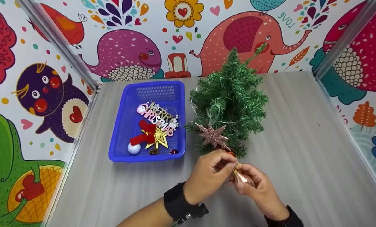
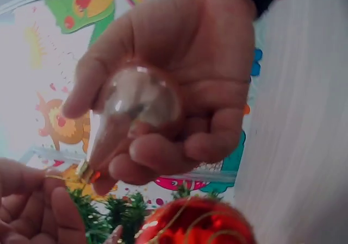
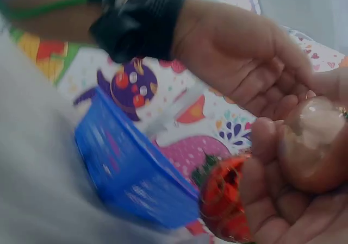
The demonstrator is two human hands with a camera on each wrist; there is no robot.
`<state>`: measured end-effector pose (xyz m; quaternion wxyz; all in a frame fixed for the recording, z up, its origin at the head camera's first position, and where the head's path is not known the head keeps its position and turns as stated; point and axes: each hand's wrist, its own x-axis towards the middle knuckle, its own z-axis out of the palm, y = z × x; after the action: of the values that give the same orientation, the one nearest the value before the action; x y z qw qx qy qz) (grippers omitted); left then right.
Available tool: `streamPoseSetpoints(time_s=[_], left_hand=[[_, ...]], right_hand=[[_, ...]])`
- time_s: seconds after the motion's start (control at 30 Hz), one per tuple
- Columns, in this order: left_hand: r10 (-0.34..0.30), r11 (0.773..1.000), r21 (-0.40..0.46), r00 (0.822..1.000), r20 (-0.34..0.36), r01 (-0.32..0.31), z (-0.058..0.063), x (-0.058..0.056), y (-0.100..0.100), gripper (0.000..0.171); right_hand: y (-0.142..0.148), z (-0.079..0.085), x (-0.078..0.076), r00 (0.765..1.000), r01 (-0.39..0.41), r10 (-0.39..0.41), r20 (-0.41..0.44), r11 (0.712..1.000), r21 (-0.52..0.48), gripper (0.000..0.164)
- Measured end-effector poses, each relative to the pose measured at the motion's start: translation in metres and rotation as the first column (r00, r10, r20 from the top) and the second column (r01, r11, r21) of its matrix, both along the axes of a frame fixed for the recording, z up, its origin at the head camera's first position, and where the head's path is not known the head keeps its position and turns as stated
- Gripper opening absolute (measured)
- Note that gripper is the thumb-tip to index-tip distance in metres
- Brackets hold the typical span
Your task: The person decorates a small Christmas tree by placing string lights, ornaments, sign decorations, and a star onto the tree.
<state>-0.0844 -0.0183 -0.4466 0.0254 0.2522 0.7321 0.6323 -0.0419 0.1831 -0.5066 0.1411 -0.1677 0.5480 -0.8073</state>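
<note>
My right hand (image 1: 262,190) holds a shiny rose-gold teardrop bauble (image 1: 244,180) by its rounded body, cradled in the fingers in the left wrist view. At the bauble's gold cap (image 2: 84,170), the fingertips of my left hand (image 1: 205,176) pinch a thin gold loop (image 2: 54,176). Just beyond both hands stands a small green Christmas tree (image 1: 230,94). A glittery pink star (image 1: 212,135) hangs low on its front. Close by the hands is a red bauble (image 2: 196,225) with gold swirls, mostly hidden in the head view.
Left of the tree sits a blue plastic basket (image 1: 117,138). Inside lie a Merry Christmas sign (image 1: 158,118), a red bow (image 1: 147,132), a gold star (image 1: 161,138), and a white ball (image 1: 134,148). Patterned panels (image 1: 175,47) wall the grey table (image 1: 301,151).
</note>
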Motion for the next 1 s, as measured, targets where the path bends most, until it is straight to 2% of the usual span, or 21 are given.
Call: streamPoseSetpoints(time_s=[0.07,0.1,0.2,0.27,0.3,0.37,0.47,0.53,0.6,0.63,0.7,0.8,0.87,0.93,1.0], left_hand=[[-0.014,0.997,-0.077,0.990,-0.138,0.003,0.005,-0.002,0.005,0.010],[-0.020,0.994,-0.108,0.977,-0.214,-0.004,0.008,-0.003,0.008,0.009],[-0.042,0.986,-0.166,0.916,-0.400,-0.027,0.015,-0.007,0.015,0.010],[-0.047,0.983,-0.176,0.879,-0.474,-0.042,0.020,-0.012,0.018,0.011],[-0.042,0.983,-0.176,0.867,-0.497,-0.052,0.022,-0.014,0.020,0.011],[-0.033,0.983,-0.171,0.850,-0.526,-0.067,0.027,-0.019,0.022,0.011],[-0.022,0.982,-0.168,0.836,-0.549,-0.085,0.035,-0.028,0.026,0.010],[-0.018,0.981,-0.172,0.832,-0.555,-0.093,0.042,-0.034,0.028,0.011],[-0.017,0.979,-0.176,0.829,-0.559,-0.099,0.046,-0.039,0.030,0.012],[-0.016,0.979,-0.176,0.829,-0.559,-0.100,0.048,-0.041,0.031,0.012],[-0.009,0.978,-0.178,0.830,-0.558,-0.109,0.051,-0.045,0.034,0.012],[0.009,0.979,-0.166,0.835,-0.551,-0.120,0.054,-0.051,0.040,0.011],[0.029,0.977,-0.159,0.832,-0.554,-0.140,0.057,-0.056,0.045,0.009],[0.053,0.971,-0.161,0.820,-0.570,-0.175,0.060,-0.061,0.050,0.007],[0.077,0.959,-0.174,0.796,-0.600,-0.224,0.064,-0.066,0.054,0.004]], right_hand=[[-0.001,0.005,-0.002,0.996,0.078,-0.075,-0.050,0.996,0.051,0.038],[-0.002,0.008,-0.003,0.989,0.124,-0.119,-0.083,0.991,0.057,0.036],[-0.005,0.018,-0.006,0.949,0.293,-0.279,-0.144,0.953,0.081,0.028],[-0.007,0.025,-0.009,0.920,0.365,-0.350,-0.175,0.929,0.065,0.025],[-0.006,0.028,-0.011,0.909,0.388,-0.370,-0.194,0.919,0.065,0.024],[-0.005,0.035,-0.016,0.886,0.418,-0.399,-0.238,0.908,0.035,0.020],[-0.001,0.048,-0.026,0.843,0.453,-0.429,-0.325,0.891,-0.002,0.017],[0.002,0.057,-0.034,0.812,0.466,-0.449,-0.372,0.883,-0.048,0.014],[0.006,0.065,-0.042,0.790,0.492,-0.470,-0.395,0.869,-0.049,0.012],[0.008,0.069,-0.045,0.785,0.493,-0.476,-0.398,0.868,-0.064,0.010],[0.011,0.077,-0.052,0.774,0.527,-0.493,-0.398,0.850,-0.027,0.007],[0.017,0.087,-0.062,0.747,0.581,-0.522,-0.411,0.814,0.022,0.006],[0.021,0.092,-0.069,0.717,0.615,-0.541,-0.439,0.788,0.034,0.007],[0.024,0.095,-0.076,0.677,0.651,-0.557,-0.480,0.758,0.038,0.008],[0.027,0.096,-0.083,0.629,0.701,-0.565,-0.534,0.709,0.075,0.009]])
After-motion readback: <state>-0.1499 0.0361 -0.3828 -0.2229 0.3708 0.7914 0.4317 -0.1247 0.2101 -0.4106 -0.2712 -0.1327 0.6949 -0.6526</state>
